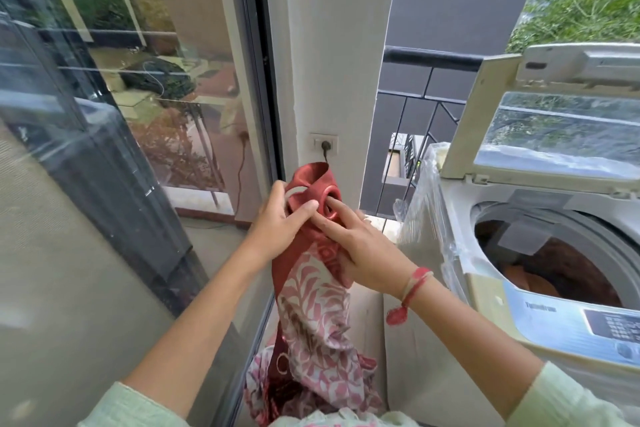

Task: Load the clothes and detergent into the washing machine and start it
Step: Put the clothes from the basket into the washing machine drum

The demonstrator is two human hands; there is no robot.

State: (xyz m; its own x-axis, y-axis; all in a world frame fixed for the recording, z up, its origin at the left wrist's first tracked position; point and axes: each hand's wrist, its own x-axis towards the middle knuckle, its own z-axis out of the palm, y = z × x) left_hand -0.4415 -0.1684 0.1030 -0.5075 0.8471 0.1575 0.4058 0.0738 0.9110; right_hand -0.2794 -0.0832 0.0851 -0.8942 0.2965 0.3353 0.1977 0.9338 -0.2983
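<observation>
Left hand (280, 222): fingers curled round the bunched top edge of a red curtain (311, 291), thumb across the front, gripping it. Right hand (367, 253): fingers out straight and laid on the same cloth, index tip set in a red eyelet ring (330, 199). The hands are close together, almost touching, raised in front of the body. Red thread bracelet (414, 284) on the right wrist. Pale green sleeves on both arms.

The curtain has a plain red top band and a red-and-white leaf print below. It hangs straight down from the hands to a loose heap (311, 388) low in view, outside the machine.

To the right, near the right forearm, is a top-loading washing machine (485, 291) with clear plastic wrap (426, 211) on its side. The lid (554, 135) is raised and the drum mouth open. Brownish-orange clothes (561, 274) already lie inside. The control panel (602, 322) faces the person.

Behind the hands is a white pillar with a wall socket (323, 142), a plug in it. A glass sliding door (104, 114) is at left, a dark balcony railing (433, 59) beyond, and green foliage at the upper right.
</observation>
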